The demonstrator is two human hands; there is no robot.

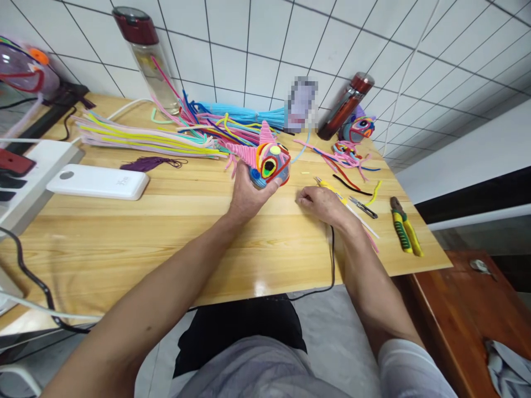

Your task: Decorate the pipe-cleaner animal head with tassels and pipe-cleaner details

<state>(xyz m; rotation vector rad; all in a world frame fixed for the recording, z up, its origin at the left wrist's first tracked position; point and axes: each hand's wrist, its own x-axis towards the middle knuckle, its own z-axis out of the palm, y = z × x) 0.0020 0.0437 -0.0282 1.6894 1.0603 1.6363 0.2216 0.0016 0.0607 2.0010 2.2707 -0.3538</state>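
My left hand [249,194] is closed around a colourful pipe-cleaner figure [271,163], with a large ringed eye and pink pointed ears, and holds it just above the table. The thumb presses its lower front. My right hand [321,202] rests on the table with its fingers curled in; whatever may be inside them is hidden. Just behind it lies a yellow pen-like tool [332,189] with a metal tip, partly covered by the hand. A black cord comes out under the right wrist. Close by on the right are small thread snips [363,207] and a yellow pipe-cleaner piece [376,192].
Pipe-cleaner bundles [145,135] lie along the back, near a clear bottle [151,66]. A red flask [346,105] stands beside another figure [357,128]. Pliers [404,226] lie at the right edge. A white power bank [99,182] and a purple tassel [151,163] are left.
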